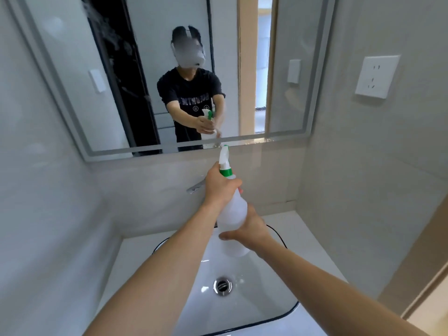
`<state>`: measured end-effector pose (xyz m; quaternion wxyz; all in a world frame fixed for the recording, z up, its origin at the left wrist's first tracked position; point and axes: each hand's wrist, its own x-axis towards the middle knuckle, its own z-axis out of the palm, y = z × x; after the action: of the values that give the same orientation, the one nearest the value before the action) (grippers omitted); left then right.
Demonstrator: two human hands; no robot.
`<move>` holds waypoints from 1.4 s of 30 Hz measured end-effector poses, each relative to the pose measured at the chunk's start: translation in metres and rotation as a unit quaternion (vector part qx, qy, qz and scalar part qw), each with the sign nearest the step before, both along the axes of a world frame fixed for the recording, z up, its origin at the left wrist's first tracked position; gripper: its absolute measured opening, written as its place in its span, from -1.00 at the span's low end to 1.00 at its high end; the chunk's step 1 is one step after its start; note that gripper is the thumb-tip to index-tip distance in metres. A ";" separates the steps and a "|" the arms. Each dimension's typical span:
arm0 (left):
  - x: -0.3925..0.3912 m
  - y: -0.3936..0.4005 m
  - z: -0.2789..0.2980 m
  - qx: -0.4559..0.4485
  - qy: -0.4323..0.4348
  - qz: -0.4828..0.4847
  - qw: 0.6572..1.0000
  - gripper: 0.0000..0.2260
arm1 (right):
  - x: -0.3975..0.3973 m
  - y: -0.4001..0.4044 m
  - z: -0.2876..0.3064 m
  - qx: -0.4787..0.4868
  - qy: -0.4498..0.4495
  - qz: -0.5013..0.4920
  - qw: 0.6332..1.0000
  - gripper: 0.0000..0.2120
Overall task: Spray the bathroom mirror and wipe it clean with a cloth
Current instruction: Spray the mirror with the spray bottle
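A white spray bottle [232, 209] with a green collar and nozzle tip is held up over the sink, its nozzle aimed at the lower edge of the wall mirror [150, 69]. My left hand [219, 186] grips the bottle's neck just under the trigger head. My right hand [247, 229] wraps around the lower body of the bottle. Wet streaks and droplets show at the mirror's upper left and along its bottom edge. The mirror reflects a person in a black T-shirt holding the bottle. No cloth is in view.
A white basin [242, 306] with a dark rim and a metal drain [222, 285] lies below my arms. A chrome tap [195, 187] juts from the wall left of the bottle. A white socket [376, 76] is on the right wall.
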<state>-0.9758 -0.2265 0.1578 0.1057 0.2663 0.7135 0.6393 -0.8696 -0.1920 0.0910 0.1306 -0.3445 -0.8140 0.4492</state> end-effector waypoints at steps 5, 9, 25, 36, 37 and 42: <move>-0.021 -0.029 0.006 0.007 -0.005 0.032 0.999 -0.72 | -0.023 -0.021 0.007 -0.008 0.018 0.036 0.999 -0.10; -0.035 -0.053 0.007 0.012 -0.024 0.057 0.998 -0.68 | -0.038 -0.039 0.010 -0.014 0.026 0.069 0.997 -0.06; -0.067 -0.127 0.070 0.059 0.025 0.133 0.989 -0.65 | -0.088 -0.087 0.064 0.041 0.079 0.162 0.983 -0.12; -0.061 -0.157 0.294 0.177 0.215 0.149 0.949 -0.63 | -0.111 -0.094 0.279 0.136 0.273 0.216 0.928 -0.20; -0.056 -0.160 0.309 0.185 0.224 0.147 0.946 -0.66 | -0.111 -0.095 0.293 0.134 0.285 0.220 0.923 -0.21; -0.040 -0.175 0.350 0.198 0.261 0.127 0.936 -0.66 | -0.115 -0.101 0.332 0.134 0.321 0.222 0.911 -0.20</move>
<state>-1.0158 -0.4017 0.5077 -0.2216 0.3466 0.6029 0.6836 -0.9844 -0.2934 0.4226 0.3261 0.0286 -0.8364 0.4397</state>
